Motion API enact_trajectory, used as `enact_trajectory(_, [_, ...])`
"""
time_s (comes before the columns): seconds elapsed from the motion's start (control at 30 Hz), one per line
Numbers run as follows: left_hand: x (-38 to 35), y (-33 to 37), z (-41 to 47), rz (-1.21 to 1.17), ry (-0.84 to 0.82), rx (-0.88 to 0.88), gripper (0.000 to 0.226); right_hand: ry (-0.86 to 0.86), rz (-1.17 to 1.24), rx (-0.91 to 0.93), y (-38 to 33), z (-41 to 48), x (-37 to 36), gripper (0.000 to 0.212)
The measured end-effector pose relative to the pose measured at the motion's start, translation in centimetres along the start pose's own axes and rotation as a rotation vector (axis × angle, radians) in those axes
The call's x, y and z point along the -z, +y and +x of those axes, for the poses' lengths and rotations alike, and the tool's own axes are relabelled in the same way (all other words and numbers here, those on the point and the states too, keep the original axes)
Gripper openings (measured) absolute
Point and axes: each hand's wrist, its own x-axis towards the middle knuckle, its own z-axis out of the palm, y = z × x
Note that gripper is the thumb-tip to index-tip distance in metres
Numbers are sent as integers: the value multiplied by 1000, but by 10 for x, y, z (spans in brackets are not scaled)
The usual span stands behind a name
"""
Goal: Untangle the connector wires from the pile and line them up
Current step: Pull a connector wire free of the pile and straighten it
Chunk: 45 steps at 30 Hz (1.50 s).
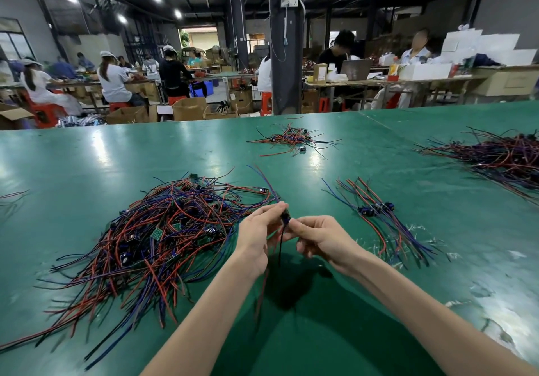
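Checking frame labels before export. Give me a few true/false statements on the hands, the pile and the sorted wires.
1. The left hand and the right hand both pinch one connector wire. True.
2. The tangled pile lies to the right of the hands. False: it lies to their left.
3. A lined-up group of wires lies on the table to the right of the hands. True.
4. The table is red. False: it is green.
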Motion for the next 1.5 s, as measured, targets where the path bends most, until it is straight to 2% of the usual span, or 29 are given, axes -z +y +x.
enact_trajectory(0.13, [2,2,2,36,44,0,7,-12,-53,-7,4,-2,-5,11])
enact_trajectory(0.37, [-1,1,-1,-4,24,-18,11,21,51,-21,0,-3,-14,10])
enact_trajectory(0.57, [2,1,-2,106,47,-130,14,57,-153,30,-1,-1,-11,15])
enact_trajectory(0.77, [0,-4,-3,185,21,-194,15,114,-126,-64,1,1,-6,22])
enact_trajectory(0.97, [1,0,0,34,27,-103,13,61,-82,-55,1,0,-7,14])
enact_trajectory(1.1, [0,1,2,61,-36,-29,14,79,-123,-27,1,0,-6,17])
enact_trajectory(1.2, [0,3,1,185,-124,20,16,120,-120,-5,0,0,-5,22])
enact_trajectory(1.33, [2,-1,0,301,-152,-23,29,124,-140,1,2,0,-5,30])
enact_trajectory(1.5, [5,-2,0,333,-152,-86,32,63,-121,-28,5,1,-5,24])
